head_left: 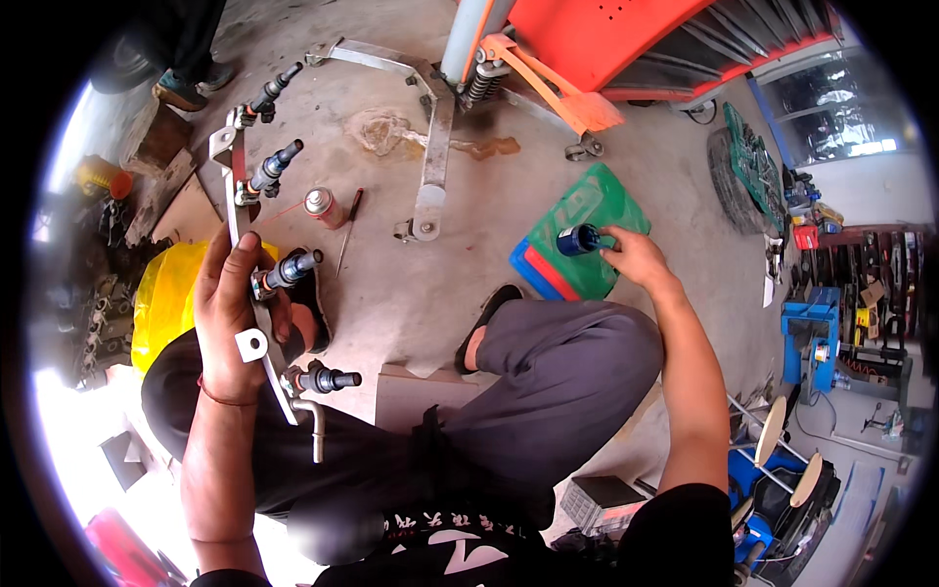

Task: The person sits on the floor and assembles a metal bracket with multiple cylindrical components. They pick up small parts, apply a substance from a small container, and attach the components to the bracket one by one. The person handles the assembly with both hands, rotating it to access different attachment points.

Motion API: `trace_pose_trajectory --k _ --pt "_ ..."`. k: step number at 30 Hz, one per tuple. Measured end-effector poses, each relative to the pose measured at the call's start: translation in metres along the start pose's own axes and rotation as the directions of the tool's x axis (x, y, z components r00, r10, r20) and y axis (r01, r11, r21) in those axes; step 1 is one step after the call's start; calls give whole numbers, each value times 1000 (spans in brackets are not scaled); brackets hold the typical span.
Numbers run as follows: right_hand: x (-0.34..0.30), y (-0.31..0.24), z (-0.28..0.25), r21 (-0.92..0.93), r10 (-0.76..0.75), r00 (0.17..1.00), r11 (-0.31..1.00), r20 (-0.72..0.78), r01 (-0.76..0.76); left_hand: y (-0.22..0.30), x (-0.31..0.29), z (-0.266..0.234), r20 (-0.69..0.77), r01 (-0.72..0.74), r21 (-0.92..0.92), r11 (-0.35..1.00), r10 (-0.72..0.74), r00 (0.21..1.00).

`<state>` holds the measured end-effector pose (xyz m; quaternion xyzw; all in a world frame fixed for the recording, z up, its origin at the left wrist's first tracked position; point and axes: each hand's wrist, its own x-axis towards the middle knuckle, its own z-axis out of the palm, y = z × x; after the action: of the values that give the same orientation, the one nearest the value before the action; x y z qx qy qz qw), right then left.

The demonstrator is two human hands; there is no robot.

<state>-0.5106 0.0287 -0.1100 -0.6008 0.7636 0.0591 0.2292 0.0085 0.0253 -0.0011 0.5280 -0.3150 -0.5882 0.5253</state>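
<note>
My left hand is closed round a silver fuel rail with several fuel injectors pointing up and to the right; one injector sits right by the thumb. A bent pipe stub hangs at the rail's near end. In the fingers of my right hand is a small dark blue cylindrical container, tilted on its side. It is over a green plastic bag with blue and red parts at its near left edge; whether it touches the bag I cannot tell.
A spray can and a screwdriver are on the concrete floor ahead. Metal wheeled stand legs spread beyond them, below a red panel. A yellow bag lies at left; a tyre stands at far right.
</note>
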Motion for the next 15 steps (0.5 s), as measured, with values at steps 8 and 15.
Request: trace_pose_trajectory --k 8,15 --pt "21 -10 -2 -272 -85 967 950 241 152 -6 5 6 97 -13 150 989 -1 995" --pt "22 -18 20 46 125 929 988 349 -150 -9 3 22 103 -23 135 991 9 995"
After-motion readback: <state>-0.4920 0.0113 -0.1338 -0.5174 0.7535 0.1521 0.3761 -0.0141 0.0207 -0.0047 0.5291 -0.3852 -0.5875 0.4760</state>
